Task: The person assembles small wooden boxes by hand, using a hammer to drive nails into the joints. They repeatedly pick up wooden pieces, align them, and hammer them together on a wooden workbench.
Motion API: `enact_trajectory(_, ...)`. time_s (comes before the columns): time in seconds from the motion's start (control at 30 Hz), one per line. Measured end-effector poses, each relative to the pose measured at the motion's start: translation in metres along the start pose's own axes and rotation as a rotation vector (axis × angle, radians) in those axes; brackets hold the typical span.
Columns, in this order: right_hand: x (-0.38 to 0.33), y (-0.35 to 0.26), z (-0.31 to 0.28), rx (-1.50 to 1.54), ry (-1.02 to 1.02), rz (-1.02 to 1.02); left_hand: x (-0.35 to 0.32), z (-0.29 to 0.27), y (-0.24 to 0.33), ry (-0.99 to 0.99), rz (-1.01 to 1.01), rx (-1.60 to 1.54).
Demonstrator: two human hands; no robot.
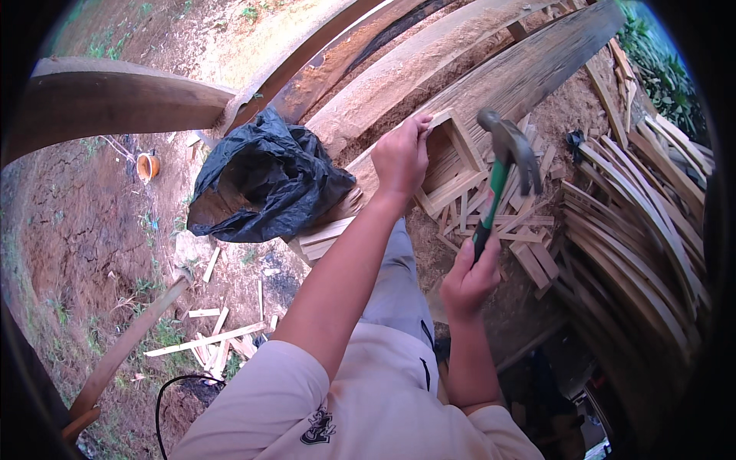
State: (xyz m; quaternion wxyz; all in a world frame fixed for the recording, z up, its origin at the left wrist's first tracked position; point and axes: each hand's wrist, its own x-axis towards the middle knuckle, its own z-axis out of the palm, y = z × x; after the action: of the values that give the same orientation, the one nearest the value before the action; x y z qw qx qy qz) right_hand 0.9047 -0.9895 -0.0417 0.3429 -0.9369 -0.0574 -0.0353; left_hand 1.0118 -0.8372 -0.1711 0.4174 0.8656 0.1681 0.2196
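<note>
My left hand is closed at the upper left corner of a small rectangular wooden frame, thumb and fingers pressed together on its edge. Whether a nail is also pinched there is too small to tell. The frame rests tilted against a thick weathered plank. To its right, my right hand grips a claw hammer by the dark end of its green handle. The grey metal head is raised beside the frame, apart from it.
A black plastic bag sits open left of my left hand. Long boards run across the far side. Wood offcuts lie beyond the hammer, and stacked strips fill the right. More scraps and an orange container are on the ground.
</note>
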Motion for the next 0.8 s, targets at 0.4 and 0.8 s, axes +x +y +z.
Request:
enact_trajectory(0.4, -0.005, 0.027, 0.012, 0.109, 0.029, 0.199, 0.002, -0.003, 0.001, -0.104, -0.051, 0.031)
enact_trajectory(0.8, 0.081, 0.047, 0.050, -0.038, 0.017, 0.370, 0.002, -0.007, 0.002, -0.120, -0.021, 0.066)
